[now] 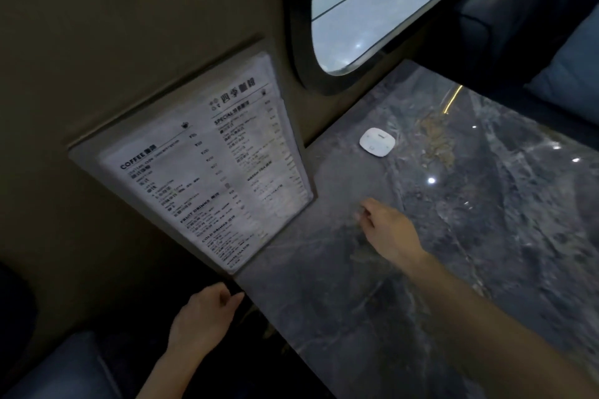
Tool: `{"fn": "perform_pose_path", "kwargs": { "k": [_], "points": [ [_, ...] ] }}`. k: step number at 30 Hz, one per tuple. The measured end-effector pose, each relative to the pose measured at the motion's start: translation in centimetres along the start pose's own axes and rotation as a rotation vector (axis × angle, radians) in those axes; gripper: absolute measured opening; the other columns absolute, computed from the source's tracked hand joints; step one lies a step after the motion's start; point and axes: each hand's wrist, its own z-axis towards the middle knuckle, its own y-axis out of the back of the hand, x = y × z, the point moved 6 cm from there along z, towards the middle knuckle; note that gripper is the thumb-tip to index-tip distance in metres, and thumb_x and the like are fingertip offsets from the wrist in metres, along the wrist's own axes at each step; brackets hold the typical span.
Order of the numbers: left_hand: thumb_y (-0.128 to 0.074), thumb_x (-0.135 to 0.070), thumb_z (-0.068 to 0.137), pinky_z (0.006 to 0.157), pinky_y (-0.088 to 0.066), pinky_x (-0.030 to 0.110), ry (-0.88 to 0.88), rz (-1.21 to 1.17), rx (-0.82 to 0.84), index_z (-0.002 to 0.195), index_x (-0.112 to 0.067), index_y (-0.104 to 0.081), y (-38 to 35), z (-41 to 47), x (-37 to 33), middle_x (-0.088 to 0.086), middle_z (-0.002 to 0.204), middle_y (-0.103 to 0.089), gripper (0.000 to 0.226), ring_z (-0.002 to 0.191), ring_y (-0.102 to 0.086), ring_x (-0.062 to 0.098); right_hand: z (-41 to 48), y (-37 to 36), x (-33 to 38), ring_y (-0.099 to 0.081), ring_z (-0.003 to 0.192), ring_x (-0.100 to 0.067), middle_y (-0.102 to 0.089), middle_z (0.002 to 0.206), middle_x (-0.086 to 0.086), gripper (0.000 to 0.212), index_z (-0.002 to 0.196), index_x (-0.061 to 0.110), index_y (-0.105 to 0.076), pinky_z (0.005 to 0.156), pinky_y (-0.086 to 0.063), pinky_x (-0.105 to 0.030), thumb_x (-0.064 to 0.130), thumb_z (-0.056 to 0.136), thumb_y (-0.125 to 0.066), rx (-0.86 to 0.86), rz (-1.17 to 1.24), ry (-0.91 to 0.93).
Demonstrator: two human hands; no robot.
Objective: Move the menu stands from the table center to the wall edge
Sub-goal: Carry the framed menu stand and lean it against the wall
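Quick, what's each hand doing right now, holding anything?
Left hand: open, empty, by the table's near corner below the menu stand.
Right hand: open, empty, over the table beside the menu stand.

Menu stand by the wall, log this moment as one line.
menu stand: against wall at table edge | left hand: empty, off it | right hand: empty, over table | white puck: near window

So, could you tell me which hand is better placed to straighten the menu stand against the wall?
The left hand, probably. It is empty at the table's near corner, just below the clear acrylic menu stand, which leans at the wall edge. The right hand, also empty, hovers over the dark marble table, farther out.
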Motion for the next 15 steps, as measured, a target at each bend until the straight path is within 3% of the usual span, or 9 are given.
{"fn": "perform_pose_path", "kwargs": {
  "k": [3, 6, 11, 15],
  "points": [
    [-0.056, -0.047, 0.082, 0.056, -0.042, 0.027, -0.131, -0.047, -0.091, 0.070, -0.031, -0.056, -0.1, -2.2, -2.4, -0.010, 0.070, -0.064, 0.020, 0.066, -0.061, 0.010, -1.9, 1.7, -2.2, -0.061, 0.091, -0.037, -0.067, 0.098, -0.019, 0.025, 0.106, 0.008, -0.055, 0.072, -0.047, -0.041, 0.026, 0.089, -0.049, -0.061, -0.007, -0.060],
    [-0.060, -0.045, 0.081, 0.059, -0.042, 0.028, -0.279, -0.036, -0.153, 0.070, -0.027, -0.055, -1.2, -3.5, -6.6, -0.005, 0.068, -0.060, 0.022, 0.071, -0.063, 0.022, -4.3, 3.4, -4.6, -0.060, 0.090, -0.038, -0.066, 0.098, -0.021, 0.024, 0.106, 0.007, -0.056, 0.074, -0.046, -0.042, 0.023, 0.088, -0.051, -0.098, 0.046, -0.089],
    [-0.059, -0.040, 0.082, 0.066, -0.048, 0.035, -0.513, -0.033, -0.088, 0.068, -0.024, -0.053, -5.1, -4.6, -15.7, -0.005, 0.065, -0.060, 0.022, 0.071, -0.061, 0.022, -9.0, 6.6, -9.5, -0.060, 0.092, -0.036, -0.066, 0.101, -0.017, 0.028, 0.113, 0.015, -0.055, 0.073, -0.046, -0.040, 0.021, 0.087, -0.049, -0.160, 0.036, -0.212],
    [-0.060, -0.035, 0.083, 0.073, -0.052, 0.038, -0.704, 0.030, 0.013, 0.078, -0.017, -0.060, -9.4, -6.5, -22.7, 0.005, 0.084, -0.070, 0.019, 0.081, -0.064, 0.025, -14.1, 9.6, -13.7, -0.061, 0.090, -0.036, -0.066, 0.096, -0.020, 0.019, 0.100, 0.007, -0.058, 0.075, -0.047, -0.042, 0.016, 0.084, -0.053, -0.281, 0.077, -0.322]
  ]
}}
